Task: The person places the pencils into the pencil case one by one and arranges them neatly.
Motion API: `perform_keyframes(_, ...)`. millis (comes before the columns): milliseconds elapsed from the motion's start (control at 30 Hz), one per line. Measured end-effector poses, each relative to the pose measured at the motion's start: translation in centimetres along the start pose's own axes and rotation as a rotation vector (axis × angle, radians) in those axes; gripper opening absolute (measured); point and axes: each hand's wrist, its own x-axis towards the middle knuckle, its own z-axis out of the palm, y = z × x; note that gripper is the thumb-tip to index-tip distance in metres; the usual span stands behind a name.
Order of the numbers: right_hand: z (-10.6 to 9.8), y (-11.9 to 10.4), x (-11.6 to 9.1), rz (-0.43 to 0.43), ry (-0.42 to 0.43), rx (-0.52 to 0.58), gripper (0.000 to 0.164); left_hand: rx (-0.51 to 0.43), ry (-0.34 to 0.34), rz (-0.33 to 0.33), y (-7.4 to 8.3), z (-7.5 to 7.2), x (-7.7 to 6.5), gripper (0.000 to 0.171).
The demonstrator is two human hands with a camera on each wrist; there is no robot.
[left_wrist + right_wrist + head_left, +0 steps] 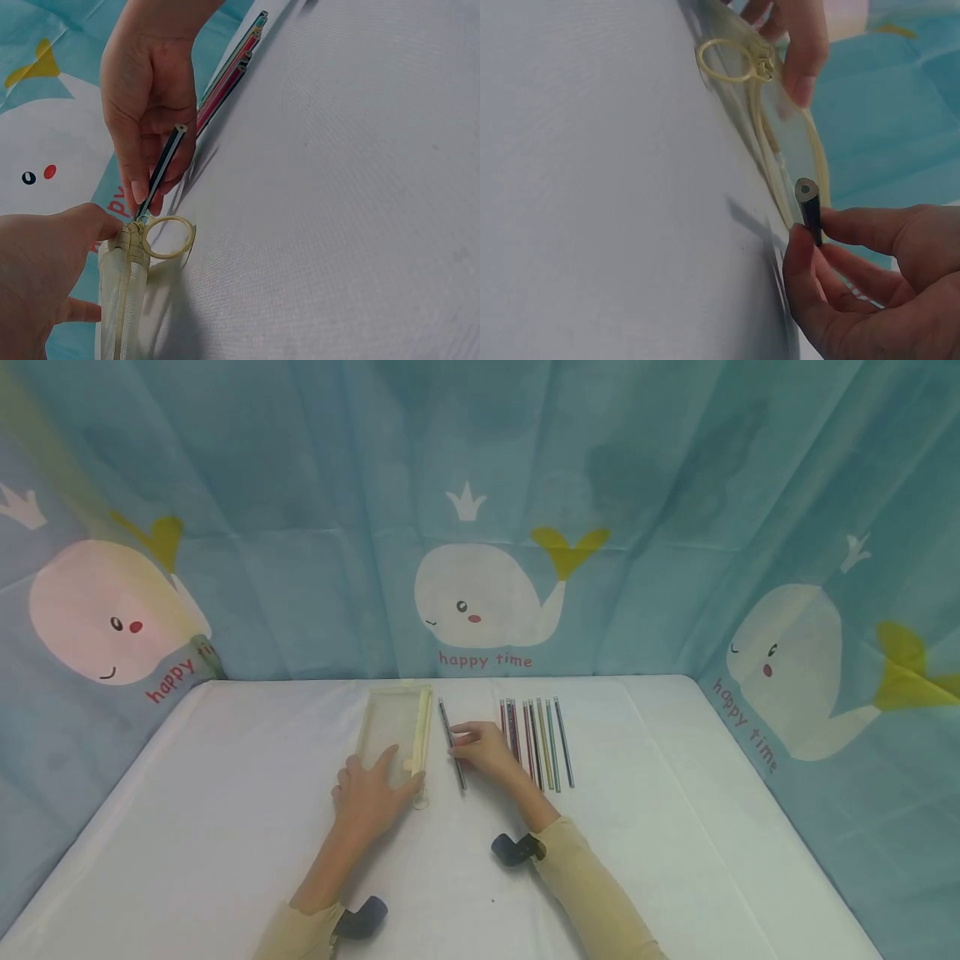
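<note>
Between thumb and fingers my right hand [491, 753] pinches a dark, slim pencil [444, 716] just right of the case. The right wrist view shows the flat end of the same pencil [807, 191], with the core visible. My left hand [372, 795] holds the near part of a see-through pencil case [393, 710] with cream edging, lying lengthwise on the table. Its thumb is at the zipper side; other fingers lie over the top and far-left edge. A round zipper pull ring [169, 237] hangs at the case's near end. Whether the case is unzipped is hard to tell.
Several coloured pencils [556, 743] lie side by side to the right, partly behind my right forearm. White cloth covers the table [712, 827]. A blue curtain [315, 593] printed with whales stands along the back and sides. Dark wrist cameras [362, 917] sit at both cuffs.
</note>
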Motion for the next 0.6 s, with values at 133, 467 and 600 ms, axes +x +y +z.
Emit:
perform_keyframes(133, 0.3, -0.3, 0.1, 0.020, -0.006, 0.001, 0.041, -0.001, 0.002, 0.002, 0.1, -0.1, -0.1, 0.075)
perform_keyframes(467, 1.2, -0.8, 0.8, 0.042, -0.014, -0.022, 0.037, 0.002, 0.016, 0.013, 0.1, -0.1, -0.1, 0.074)
perform_keyframes(600, 1.6, -1.0, 1.1, 0.026, -0.015, -0.018, 0.035, -0.001, 0.014, 0.013, 0.0, 0.0, -0.1, 0.074)
